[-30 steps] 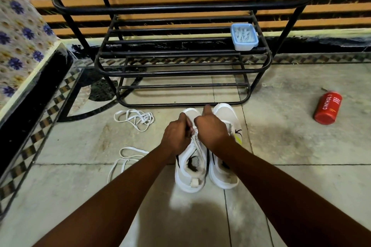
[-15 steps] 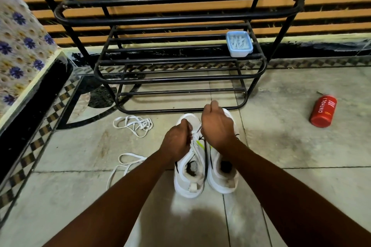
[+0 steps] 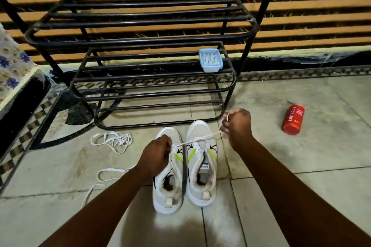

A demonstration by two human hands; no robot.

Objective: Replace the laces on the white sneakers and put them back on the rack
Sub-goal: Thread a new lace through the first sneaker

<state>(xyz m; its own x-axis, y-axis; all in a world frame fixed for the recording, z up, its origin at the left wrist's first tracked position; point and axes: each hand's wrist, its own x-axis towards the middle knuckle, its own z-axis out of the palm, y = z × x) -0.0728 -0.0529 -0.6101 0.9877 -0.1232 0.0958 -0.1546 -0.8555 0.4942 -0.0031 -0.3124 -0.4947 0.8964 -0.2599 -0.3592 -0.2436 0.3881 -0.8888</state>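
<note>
Two sneakers [image 3: 184,166], two hands [image 3: 155,154] pulling one lace [image 3: 202,138], two loose laces [image 3: 112,140].

A home entryway or room corner. A black metal shoe rack [image 3: 140,42] stands on the tiled floor [image 3: 301,166]. A floral cloth [image 3: 12,68] lies at far left.

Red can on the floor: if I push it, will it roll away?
Probably. The red can lies on its side on smooth floor tiles, so a sideways nudge should roll it. Nothing touches it to stop it. Its weight can't be judged.
</note>
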